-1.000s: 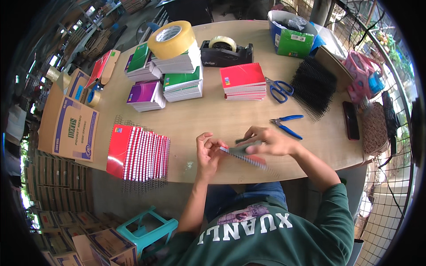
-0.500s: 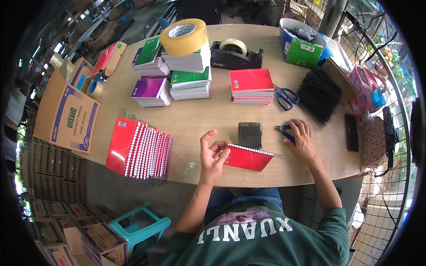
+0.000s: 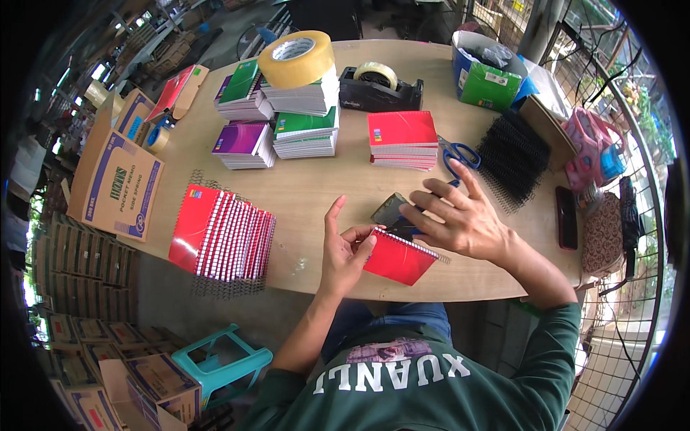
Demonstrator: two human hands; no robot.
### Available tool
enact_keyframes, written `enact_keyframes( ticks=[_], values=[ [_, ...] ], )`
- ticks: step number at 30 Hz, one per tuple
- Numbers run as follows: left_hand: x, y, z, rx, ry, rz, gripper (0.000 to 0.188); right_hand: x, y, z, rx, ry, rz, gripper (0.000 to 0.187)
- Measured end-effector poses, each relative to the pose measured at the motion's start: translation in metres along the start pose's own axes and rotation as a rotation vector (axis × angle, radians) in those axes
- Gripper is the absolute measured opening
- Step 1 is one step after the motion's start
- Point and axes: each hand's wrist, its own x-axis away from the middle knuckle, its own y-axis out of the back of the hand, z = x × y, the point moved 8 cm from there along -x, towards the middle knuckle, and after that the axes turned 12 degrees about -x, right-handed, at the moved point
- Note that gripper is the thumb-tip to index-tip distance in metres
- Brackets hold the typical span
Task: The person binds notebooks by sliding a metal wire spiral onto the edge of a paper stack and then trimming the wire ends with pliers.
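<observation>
A: Where's red notebook (image 3: pixel 399 260)?
B: Nr table (image 3: pixel 309 215) edge, mid, L hand (image 3: pixel 345 260) clamped on its L end
A: R hand (image 3: pixel 463 224)?
B: By blue cutters (image 3: pixel 406 231), notebook's far side, can't tell if gripping

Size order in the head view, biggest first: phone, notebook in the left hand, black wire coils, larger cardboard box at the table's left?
1. Cardboard box
2. Black wire coils
3. Red notebook in the left hand
4. Phone
</observation>
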Motion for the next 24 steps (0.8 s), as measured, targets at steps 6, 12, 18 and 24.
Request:
enact_keyframes(
  ticks=[6, 12, 18, 24],
  values=[
    [0.001, -0.007, -0.005, -0.068, 0.023, 0.032, 0.084, -0.006, -0.010, 0.011, 0.130, 0.178, 0.050, 0.035],
    [0.014, 0.002, -0.009, -0.192, -0.110, -0.068, 0.088, 0.010, -0.041, -0.017, -0.690, -0.552, 0.322, 0.030],
    [0.045, 0.049, -0.106, -0.415, -0.221, -0.290, 0.049, 0.033, 0.018, -0.038, -0.594, -0.644, -0.211, 0.033],
    [0.106, 0.211, -0.210, -0.608, -0.482, -0.933, 0.032, 0.109, -0.002, -0.062, -0.467, -0.900, -0.246, 0.028]
  ],
)
